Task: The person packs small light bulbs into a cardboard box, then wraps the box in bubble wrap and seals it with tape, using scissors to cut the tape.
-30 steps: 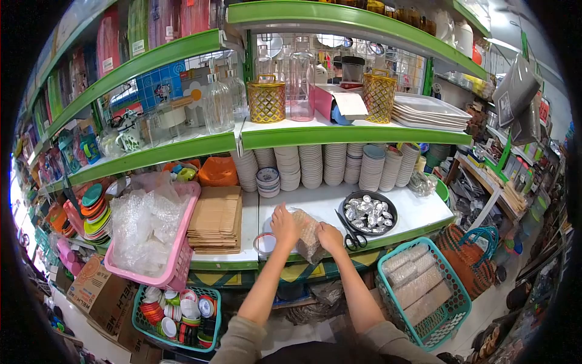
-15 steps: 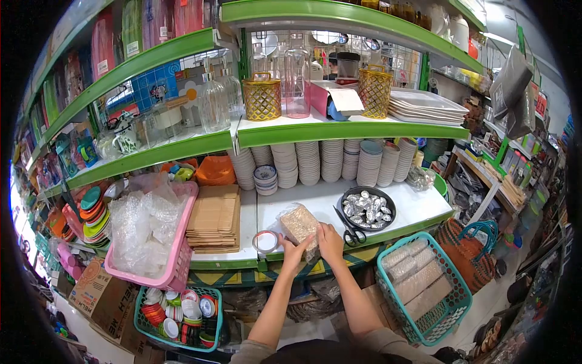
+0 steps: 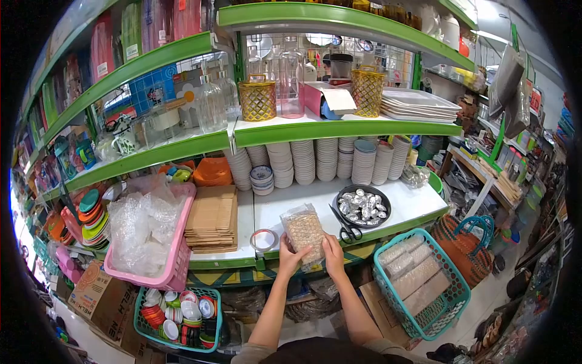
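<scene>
both hands (image 3: 312, 255) gripping bubble-wrapped packet (image 3: 304, 233)

tape roll (image 3: 264, 240) | scissors (image 3: 346, 230) | black bowl (image 3: 364, 188) | pink basket (image 3: 179, 253) | teal basket (image 3: 388, 290)

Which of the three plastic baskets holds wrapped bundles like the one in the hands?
The teal basket on the right. The pink basket holds loose bubble wrap; the lower-left basket holds round lids.

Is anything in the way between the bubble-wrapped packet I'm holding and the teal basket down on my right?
Nothing visible. The left hand and right hand hold the bubble-wrapped packet at the shelf edge; the teal basket sits lower right. The scissors lie on the shelf beside the packet.
</scene>
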Available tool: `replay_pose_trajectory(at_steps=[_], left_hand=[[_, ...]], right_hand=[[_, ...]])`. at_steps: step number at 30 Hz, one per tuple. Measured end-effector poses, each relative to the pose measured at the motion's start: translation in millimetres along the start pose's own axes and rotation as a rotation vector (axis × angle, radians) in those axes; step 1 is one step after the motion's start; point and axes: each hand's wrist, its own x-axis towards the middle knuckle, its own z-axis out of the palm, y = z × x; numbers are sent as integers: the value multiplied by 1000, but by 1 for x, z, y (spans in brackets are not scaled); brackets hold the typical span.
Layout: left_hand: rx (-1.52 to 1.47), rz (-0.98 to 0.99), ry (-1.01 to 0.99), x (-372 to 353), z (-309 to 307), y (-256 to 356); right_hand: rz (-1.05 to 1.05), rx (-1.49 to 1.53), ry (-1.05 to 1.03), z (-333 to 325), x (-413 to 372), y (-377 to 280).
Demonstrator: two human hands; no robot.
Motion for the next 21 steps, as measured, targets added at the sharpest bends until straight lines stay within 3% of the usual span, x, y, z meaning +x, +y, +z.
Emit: replay_pose_trajectory(at_steps=[5,12,15,21], left_hand=[[-51,-61,-71,-1,8,10],[-209,-157,-283,-6,36,-9],[-230,-212,-348,-7,58,-17],[-286,-358,-496,-17,104,-32]], right_hand=[[64,76,29,-25,4,-17],[253,448,-63,-82,-2,-10],[190,427,27,-100,-10,-6],[287,549,91,-151,-32,-8]])
